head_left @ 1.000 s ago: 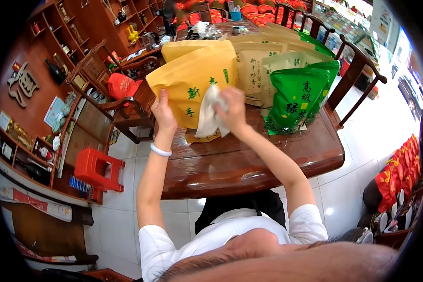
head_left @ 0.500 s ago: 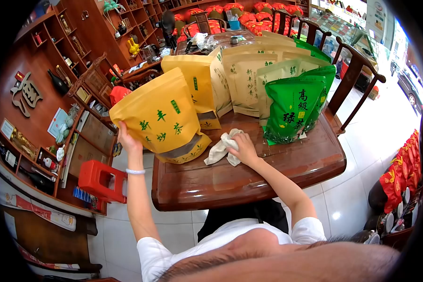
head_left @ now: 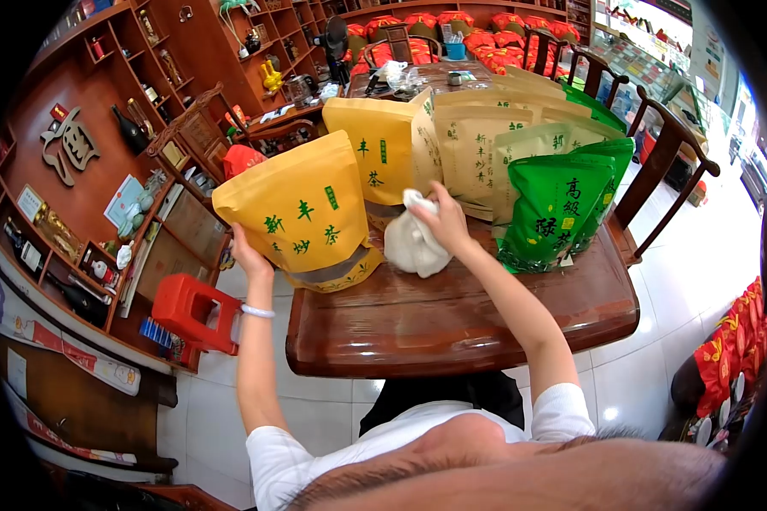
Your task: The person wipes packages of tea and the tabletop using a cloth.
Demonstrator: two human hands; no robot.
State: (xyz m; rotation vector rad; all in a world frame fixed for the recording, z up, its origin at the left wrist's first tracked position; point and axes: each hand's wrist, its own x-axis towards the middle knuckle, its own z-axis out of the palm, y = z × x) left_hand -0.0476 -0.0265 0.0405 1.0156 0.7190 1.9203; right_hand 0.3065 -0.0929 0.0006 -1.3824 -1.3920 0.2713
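Note:
My left hand [head_left: 252, 257] grips the lower left side of a yellow tea pouch [head_left: 294, 200] with green lettering; its fingers are partly hidden behind the pouch. My right hand [head_left: 445, 223] is closed on a bunched white cloth [head_left: 416, 245], which hangs just over the glossy brown table [head_left: 452, 328]. Behind the held pouch stands a second yellow pouch [head_left: 371, 145]. Right of the cloth are green tea pouches [head_left: 562, 200], and beige pouches [head_left: 479, 153] stand in a group behind.
Dark wooden chairs [head_left: 669, 166] line the table's right side. A red plastic stool [head_left: 198, 311] stands on the tiled floor at left, by shelves with bottles [head_left: 129, 128]. Red-covered jars [head_left: 729, 349] are at the right. Farther back lies a second table with a blue container [head_left: 455, 51].
My right hand has raised the white cloth from the tabletop, and the cloth now hangs bunched. My left hand stays on the yellow pouch. The whole view has shifted slightly.

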